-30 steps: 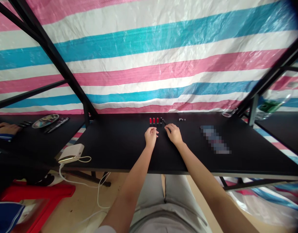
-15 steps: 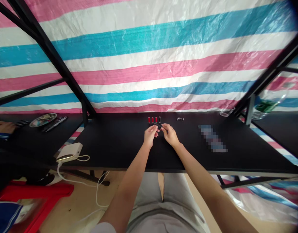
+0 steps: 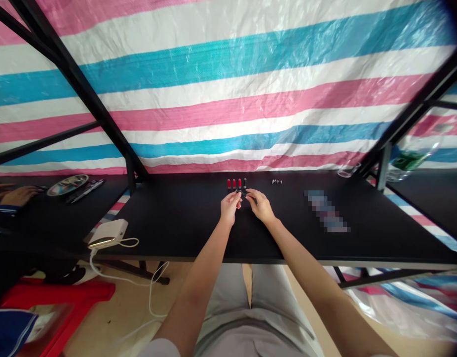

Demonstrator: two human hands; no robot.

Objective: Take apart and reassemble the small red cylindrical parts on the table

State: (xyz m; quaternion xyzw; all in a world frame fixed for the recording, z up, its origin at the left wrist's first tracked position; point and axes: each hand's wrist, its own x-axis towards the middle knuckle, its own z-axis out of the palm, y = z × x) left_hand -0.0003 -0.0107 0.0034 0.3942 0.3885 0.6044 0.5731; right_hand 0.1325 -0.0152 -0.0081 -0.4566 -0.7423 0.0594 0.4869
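Observation:
My left hand (image 3: pixel 230 206) and my right hand (image 3: pixel 260 205) meet over the black table (image 3: pixel 176 218), fingertips pinched together on a small dark object (image 3: pixel 243 194) between them. Just beyond the fingertips stands a short row of small upright tubes (image 3: pixel 236 184), three red and one dark. A few tiny silver pieces (image 3: pixel 276 182) lie further right on the table.
A blurred flat item (image 3: pixel 327 212) lies right of my hands. A white device (image 3: pixel 107 233) with a cable hangs at the table's left edge. On the neighbouring left table sit a metal dish (image 3: pixel 68 184) and pens (image 3: pixel 86 190), with another person's hand (image 3: pixel 13 196) nearby. A red stool (image 3: pixel 53 297) stands below.
A second ago my hands rested apart on the table; they have since risen and come together, both pinching the small dark object.

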